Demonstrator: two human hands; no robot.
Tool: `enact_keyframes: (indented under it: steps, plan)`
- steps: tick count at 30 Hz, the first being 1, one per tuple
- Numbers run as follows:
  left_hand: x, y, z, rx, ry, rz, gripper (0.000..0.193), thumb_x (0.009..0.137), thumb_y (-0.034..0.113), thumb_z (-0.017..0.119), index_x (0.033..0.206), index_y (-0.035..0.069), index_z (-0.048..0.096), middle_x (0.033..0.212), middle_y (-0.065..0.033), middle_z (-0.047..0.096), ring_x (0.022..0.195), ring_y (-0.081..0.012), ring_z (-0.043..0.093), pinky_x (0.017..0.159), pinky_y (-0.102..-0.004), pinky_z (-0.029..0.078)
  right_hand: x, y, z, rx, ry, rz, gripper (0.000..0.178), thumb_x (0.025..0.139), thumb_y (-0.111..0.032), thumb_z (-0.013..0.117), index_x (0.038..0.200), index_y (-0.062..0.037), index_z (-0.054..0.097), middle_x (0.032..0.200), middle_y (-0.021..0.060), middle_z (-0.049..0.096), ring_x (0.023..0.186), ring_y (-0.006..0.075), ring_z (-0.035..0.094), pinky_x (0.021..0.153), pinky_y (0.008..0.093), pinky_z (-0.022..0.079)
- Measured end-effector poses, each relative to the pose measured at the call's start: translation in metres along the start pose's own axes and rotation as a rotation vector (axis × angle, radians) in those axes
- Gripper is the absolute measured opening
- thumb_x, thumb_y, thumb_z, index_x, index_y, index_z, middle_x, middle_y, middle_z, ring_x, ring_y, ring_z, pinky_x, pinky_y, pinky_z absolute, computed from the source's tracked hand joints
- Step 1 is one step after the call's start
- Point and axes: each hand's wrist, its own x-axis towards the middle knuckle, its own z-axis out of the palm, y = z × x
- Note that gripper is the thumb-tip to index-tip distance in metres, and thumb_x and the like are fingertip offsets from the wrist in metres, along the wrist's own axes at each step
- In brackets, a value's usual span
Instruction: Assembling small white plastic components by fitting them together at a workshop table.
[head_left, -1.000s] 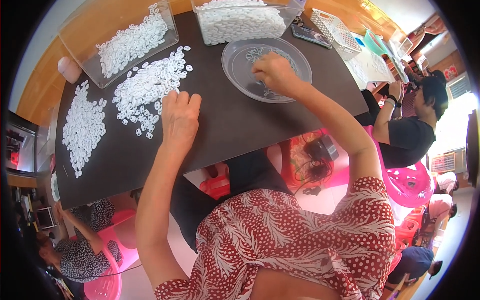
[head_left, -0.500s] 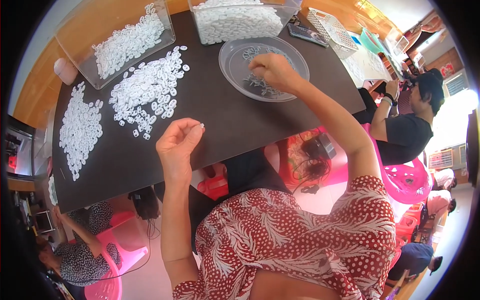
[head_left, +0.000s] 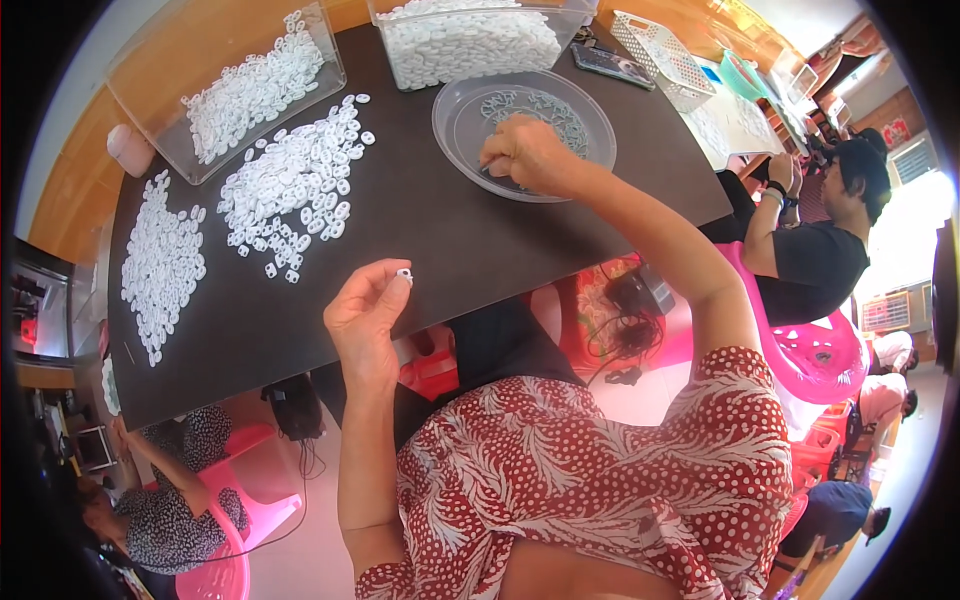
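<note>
My left hand (head_left: 368,312) is raised by the table's front edge, thumb and fingers pinching a small white plastic piece (head_left: 404,274). Over the round clear dish (head_left: 452,143) my right hand (head_left: 532,156) has its fingers drawn together, pointing down at the near left part of the dish. Whatever those fingertips hold is too small to make out. Thin grey pieces (head_left: 562,118) are scattered inside the dish, partly covered by that hand. To the left lie a heap of white oval pieces with holes (head_left: 285,180) and a second heap of smaller-looking white pieces (head_left: 162,262).
Two clear bins of white pieces, one at the back left (head_left: 338,62) and one behind the dish (head_left: 400,72), stand on the dark table (head_left: 400,190). A phone (head_left: 612,64) and a white basket (head_left: 665,62) lie back right. A co-worker (head_left: 820,230) sits at the right.
My right hand has shifted left and nearer within the dish, uncovering more grey pieces. My left hand has moved slightly right and nearer, and its white piece now shows more.
</note>
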Motion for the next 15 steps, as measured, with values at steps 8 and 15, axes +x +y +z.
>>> enact_keyframes:
  steps: [8,15]
  plan:
    - [-0.003,0.0,-0.003,-0.09,0.026,0.011,0.009,0.084,0.006,0.063,0.088,-0.003,0.061,0.077,-0.0058,0.061,0.068,-0.0104,0.053,0.061,-0.0216,0.042,0.006,0.005,0.006,-0.151,-0.027,-0.182,0.007,0.072,-0.007,0.061,0.07,-0.0038,0.055,0.073,0.0124,0.056,0.077,0.0328,0.053,0.068,0.0414,0.044]
    - [-0.011,0.0,-0.008,-0.31,0.033,-0.057,0.008,0.086,0.004,0.06,0.088,-0.003,0.058,0.078,-0.0092,0.062,0.062,-0.0109,0.052,0.058,-0.0219,0.043,0.0,-0.05,-0.023,0.124,0.047,0.082,0.008,0.079,-0.008,0.061,0.081,-0.0003,0.059,0.071,0.0073,0.057,0.064,0.0145,0.053,0.06,0.0274,0.044]
